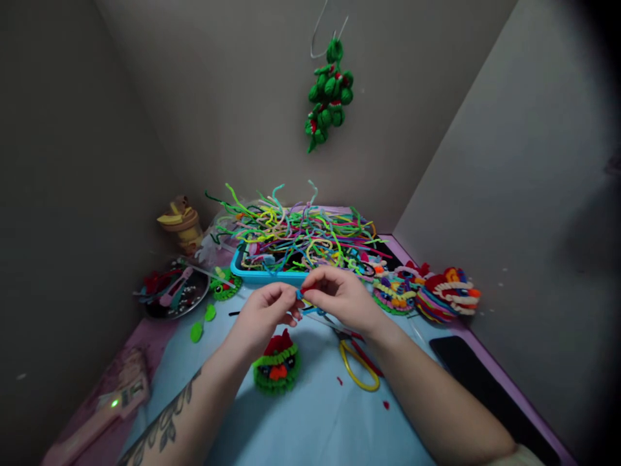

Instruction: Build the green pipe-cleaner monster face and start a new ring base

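My left hand (266, 314) is closed in a pinch on a small blue fuzzy piece (299, 294) that looks like pipe cleaner. Close beside it, my right hand (339, 298) pinches a short red fuzzy piece (308, 290). The two pieces meet or nearly meet between my fingertips; the exact join is too small to tell. Below the hands a round green pipe-cleaner figure (277, 366) with a red tuft, dark eyes and an orange beak sits on the light blue cloth (301, 427). Under my right wrist lie scissors (359, 373) with yellow handles, partly hidden.
Behind my hands, a blue tray (266, 279) overflows with colourful pipe cleaners (301, 233). Finished figures (446, 296) stand at right, near a dark phone-like slab (466, 366). At left are a metal bowl (198, 298) and a pink glue gun (107, 411). Green ornaments (330, 94) hang behind.
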{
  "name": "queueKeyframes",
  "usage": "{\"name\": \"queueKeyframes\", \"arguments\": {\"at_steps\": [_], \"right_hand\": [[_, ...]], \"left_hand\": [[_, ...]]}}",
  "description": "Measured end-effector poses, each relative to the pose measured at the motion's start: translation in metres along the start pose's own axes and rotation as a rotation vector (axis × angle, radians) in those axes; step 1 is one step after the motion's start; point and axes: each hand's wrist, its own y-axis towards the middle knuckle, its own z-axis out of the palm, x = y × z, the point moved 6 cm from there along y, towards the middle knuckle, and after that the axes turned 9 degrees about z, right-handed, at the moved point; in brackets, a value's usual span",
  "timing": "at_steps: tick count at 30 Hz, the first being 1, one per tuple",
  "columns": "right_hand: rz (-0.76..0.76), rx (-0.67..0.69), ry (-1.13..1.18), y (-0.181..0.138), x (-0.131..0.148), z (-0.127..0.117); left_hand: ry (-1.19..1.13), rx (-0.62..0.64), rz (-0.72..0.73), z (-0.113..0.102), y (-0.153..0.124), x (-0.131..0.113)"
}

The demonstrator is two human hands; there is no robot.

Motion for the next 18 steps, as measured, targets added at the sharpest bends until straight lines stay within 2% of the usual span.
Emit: {"name": "queueKeyframes", "arguments": {"at_steps": [6, 12, 18], "right_hand": [[-0.081, -0.055, -0.146, -0.004, 0.010, -0.002], [-0.070, -0.080, 0.060, -0.003, 0.004, 0.000], [-0.020, -0.045, 0.146, -0.001, 0.000, 0.003]], "left_hand": [[0.055, -0.045, 0.088, -0.004, 0.000, -0.010], [0.213, -0.156, 0.220, -0.010, -0.003, -0.016], [0.227, -0.203, 0.259, -0.010, -0.005, -0.017]]}}
